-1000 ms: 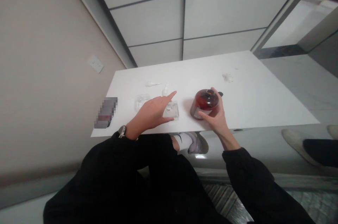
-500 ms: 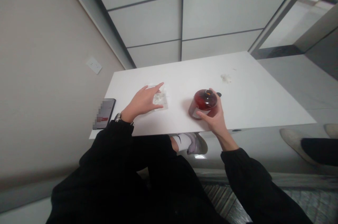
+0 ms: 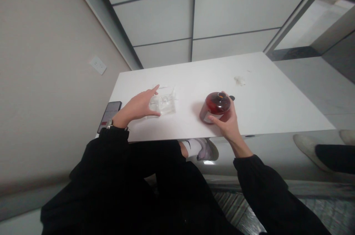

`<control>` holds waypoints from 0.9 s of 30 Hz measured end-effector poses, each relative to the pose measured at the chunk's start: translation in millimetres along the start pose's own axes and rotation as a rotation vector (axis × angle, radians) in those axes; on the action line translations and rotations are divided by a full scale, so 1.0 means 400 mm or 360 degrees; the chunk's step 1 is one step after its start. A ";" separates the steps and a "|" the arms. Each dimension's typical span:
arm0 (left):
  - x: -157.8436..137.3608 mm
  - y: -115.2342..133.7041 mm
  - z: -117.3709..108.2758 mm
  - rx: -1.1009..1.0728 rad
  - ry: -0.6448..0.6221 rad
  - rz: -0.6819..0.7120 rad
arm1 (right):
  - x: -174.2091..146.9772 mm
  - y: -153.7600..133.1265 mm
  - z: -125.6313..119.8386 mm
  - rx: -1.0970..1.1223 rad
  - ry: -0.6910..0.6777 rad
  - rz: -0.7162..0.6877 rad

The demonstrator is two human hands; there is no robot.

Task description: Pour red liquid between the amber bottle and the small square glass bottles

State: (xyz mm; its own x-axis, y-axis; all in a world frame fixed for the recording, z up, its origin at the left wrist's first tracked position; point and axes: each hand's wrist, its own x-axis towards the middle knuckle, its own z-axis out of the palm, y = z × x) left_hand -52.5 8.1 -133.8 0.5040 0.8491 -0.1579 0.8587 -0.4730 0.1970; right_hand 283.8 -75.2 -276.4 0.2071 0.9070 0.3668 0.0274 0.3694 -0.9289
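Note:
My right hand [image 3: 229, 118] is wrapped round a red-brown glass bottle [image 3: 216, 105] with a pale label, which stands on the white table [image 3: 191, 79]. The bottle's mouth looks uncapped. A small black round thing [image 3: 232, 98], perhaps its cap, shows just beyond my right fingers. To the left, a clear, blocky transparent container [image 3: 164, 104] rests on the table; I cannot tell what it is exactly. My left hand [image 3: 141, 105] is just left of it, thumb and fingers spread apart, holding nothing.
A phone [image 3: 109, 116] lies at the table's left edge. A small crumpled clear scrap [image 3: 239, 81] sits toward the back right. Behind the table rises a panelled door [image 3: 163, 24], with a wall and socket [image 3: 98, 65] at left. Another person's shoe [image 3: 306, 148] is at right.
My left hand has drawn back to the left, away from the clear container, and more of the container shows. My right hand keeps hold of the bottle.

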 end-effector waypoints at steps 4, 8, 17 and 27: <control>-0.012 -0.008 0.002 -0.0110 -0.0034 -0.0060 | 0.000 0.000 0.001 0.0012 -0.0013 0.0005; 0.002 -0.023 0.017 -0.0192 0.0024 0.0006 | -0.002 0.002 0.002 0.0032 0.0003 -0.0002; 0.027 -0.061 0.062 -0.0422 0.0148 0.0142 | -0.003 0.000 0.000 -0.0017 -0.0026 0.0041; 0.011 -0.043 0.066 -0.0409 0.0210 0.0009 | 0.064 -0.041 0.061 -0.0143 -0.0134 -0.0045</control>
State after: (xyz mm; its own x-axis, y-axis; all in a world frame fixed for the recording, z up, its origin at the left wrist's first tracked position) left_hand -62.5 13.6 -163.4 0.4781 0.8777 -0.0324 0.7958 -0.4172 0.4389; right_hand 264.9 -53.2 -250.7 0.1225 0.9115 0.3926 0.1202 0.3790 -0.9176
